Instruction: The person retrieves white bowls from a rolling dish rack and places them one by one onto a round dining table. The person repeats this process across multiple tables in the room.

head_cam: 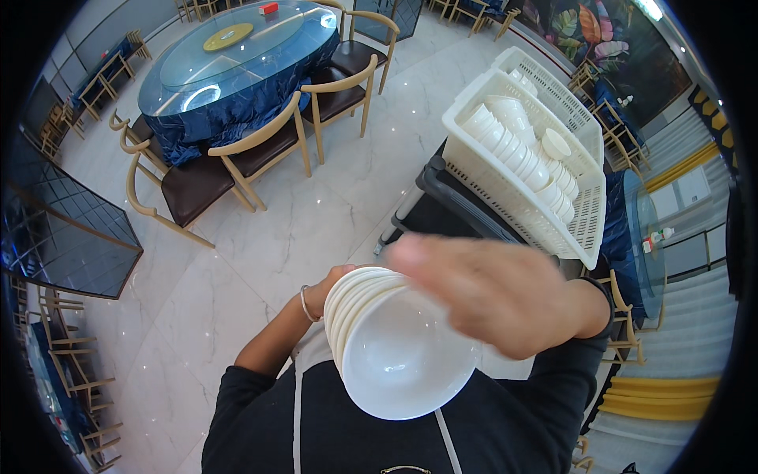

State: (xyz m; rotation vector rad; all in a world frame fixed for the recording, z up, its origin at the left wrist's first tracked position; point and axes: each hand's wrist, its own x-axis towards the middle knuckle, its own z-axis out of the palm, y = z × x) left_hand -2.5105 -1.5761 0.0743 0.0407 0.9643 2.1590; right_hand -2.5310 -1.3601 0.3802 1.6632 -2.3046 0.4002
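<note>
A nested stack of white bowls (394,367) is held tilted in front of my chest, the top bowl's glossy inside facing up at me. My left hand (335,285) supports the stack from its far left side; most of its fingers are hidden behind the bowls. Blurred by motion, my right hand (491,296) is above the right side of the top bowl and covers part of its rim. Whether it touches the bowl or has anything in its fingers cannot be made out.
Ahead to the right, a white plastic basket (521,198) of stacked white bowls (512,148) rests on a dark trolley (456,195). A round glass-topped table (249,77) with wooden chairs (195,183) stands ahead left. A dark folding screen (65,231) is at far left.
</note>
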